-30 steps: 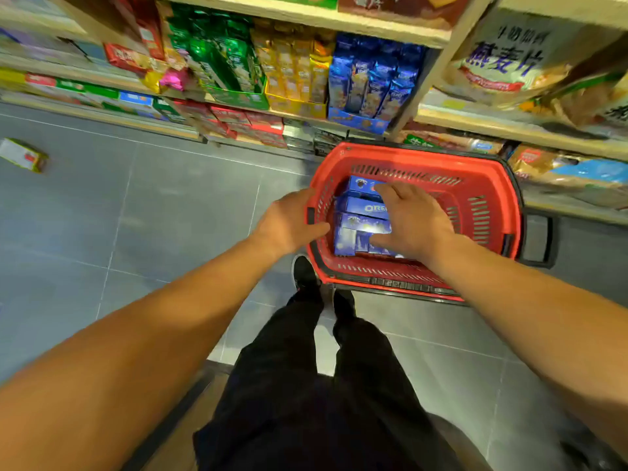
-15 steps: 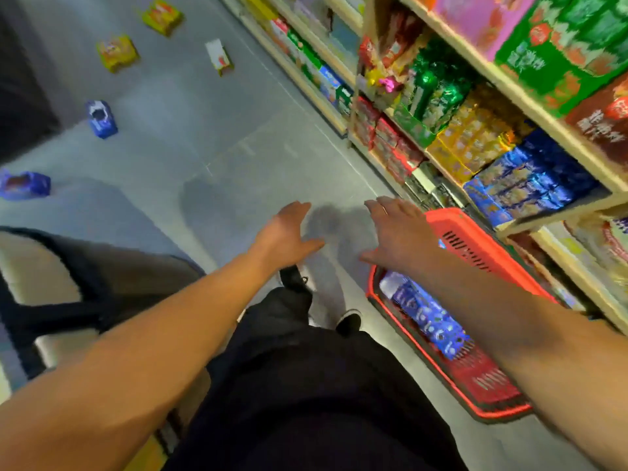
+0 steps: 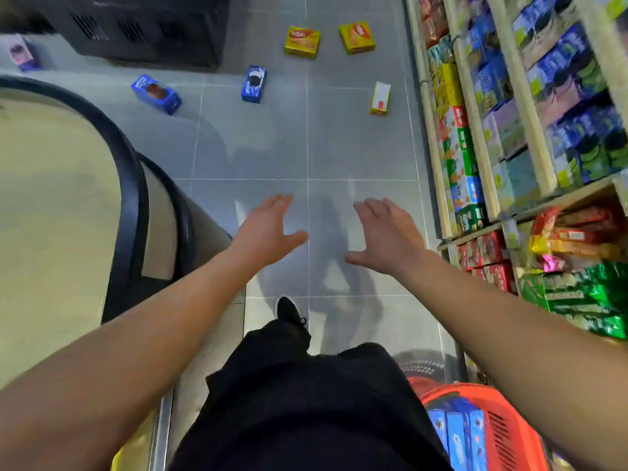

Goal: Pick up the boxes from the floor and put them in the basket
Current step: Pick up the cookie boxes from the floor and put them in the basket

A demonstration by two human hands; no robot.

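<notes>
Both hands spread, gripping nothing above the tiled floor [image 3: 356, 137].
Left hand [image 3: 268, 231] and right hand [image 3: 385, 234] sit mid-frame; boxes [image 3: 254, 83] lie across the top, red basket [image 3: 509, 426] lower right.

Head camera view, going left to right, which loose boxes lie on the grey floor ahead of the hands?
Blue box with a brown picture → upright blue box → yellow box with a red logo → second yellow box → pale yellow box nearest the shelves.
</notes>
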